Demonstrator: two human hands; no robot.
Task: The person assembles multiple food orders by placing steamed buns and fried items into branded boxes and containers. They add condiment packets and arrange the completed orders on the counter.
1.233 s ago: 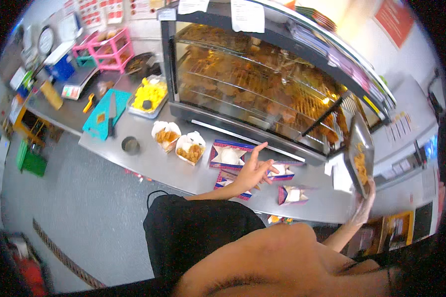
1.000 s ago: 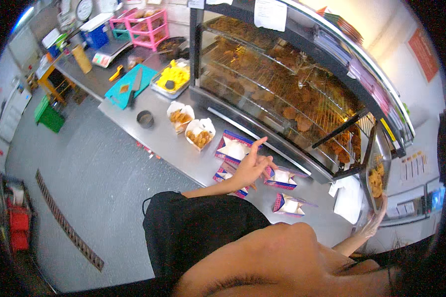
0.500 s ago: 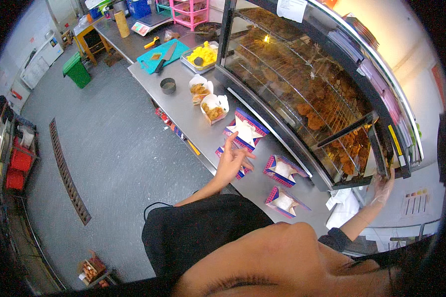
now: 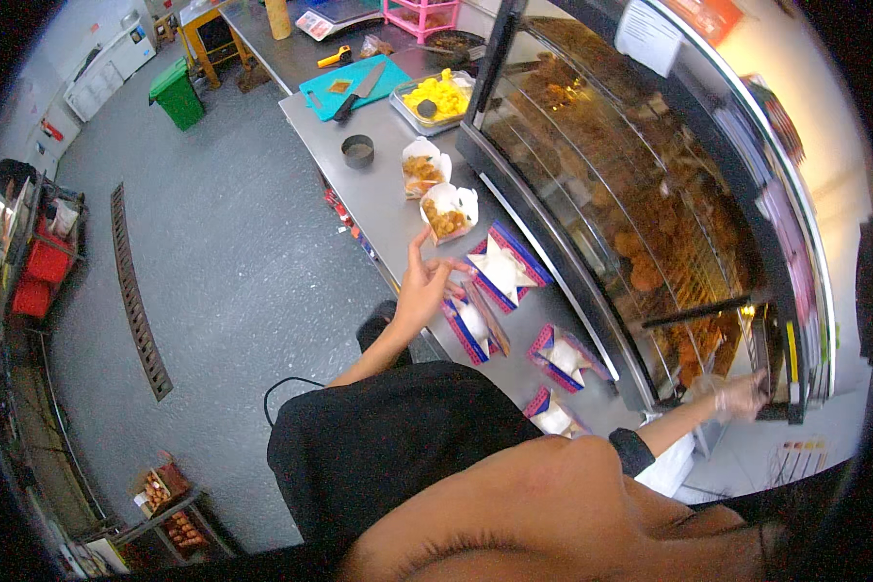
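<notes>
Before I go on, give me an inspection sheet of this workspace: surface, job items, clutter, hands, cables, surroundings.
Surface: steel counter, shiny in places.
Job items: four pink-and-blue boxes, white inside, the nearest partly hidden; two white boxes holding brown food.
Clutter: knife on turquoise board; dark cup; tray of yellow pieces.
Left hand: fingers apart, by the boxes; nothing seen held, contact unclear.
Right hand: clear-gloved, at the glass cabinet's near end; blurred, grip cannot be told.
Cables: thin black loop beside dark clothing; perhaps not a cable.
Surroundings: green bin and drain strip on grey floor.
</notes>
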